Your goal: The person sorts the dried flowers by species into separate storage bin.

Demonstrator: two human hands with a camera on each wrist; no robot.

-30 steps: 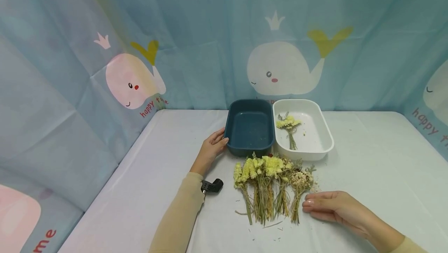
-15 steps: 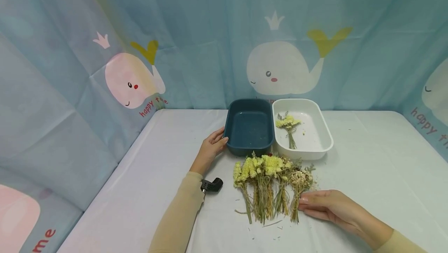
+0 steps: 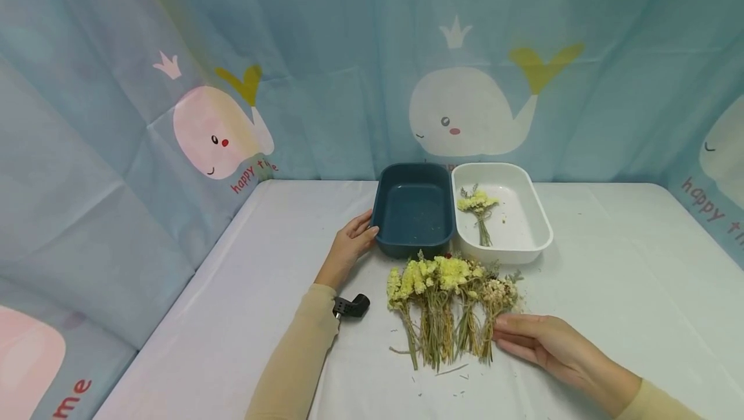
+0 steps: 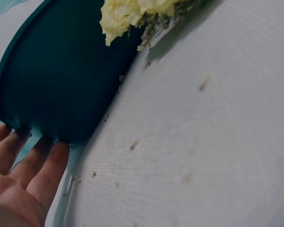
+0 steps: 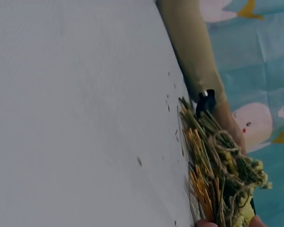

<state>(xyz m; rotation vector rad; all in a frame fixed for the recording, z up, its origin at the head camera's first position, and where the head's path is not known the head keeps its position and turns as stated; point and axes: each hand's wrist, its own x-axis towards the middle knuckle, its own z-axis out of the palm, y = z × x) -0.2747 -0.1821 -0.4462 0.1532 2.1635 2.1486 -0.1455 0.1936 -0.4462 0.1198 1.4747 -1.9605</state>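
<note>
My left hand rests its straight fingers against the outer left wall of the dark blue tray; the left wrist view shows the fingertips touching that wall. In front of both trays lies a row of dried flower bunches, mostly yellow heads with twine-tied stems. At its right end, my right hand pinches the stems of a cream-headed dried flower bunch. Only fingertips of that hand enter the right wrist view. Another yellow bunch lies in the white tray.
The two trays stand side by side near the back of the white-covered table. Loose stem bits are scattered before the bunches. A black device is strapped to the left wrist. A whale-print curtain hangs behind.
My right hand has moved left to the cream-headed bunch and taken its stems, and the bunch has shifted slightly left. My left hand has stayed at the blue tray.
</note>
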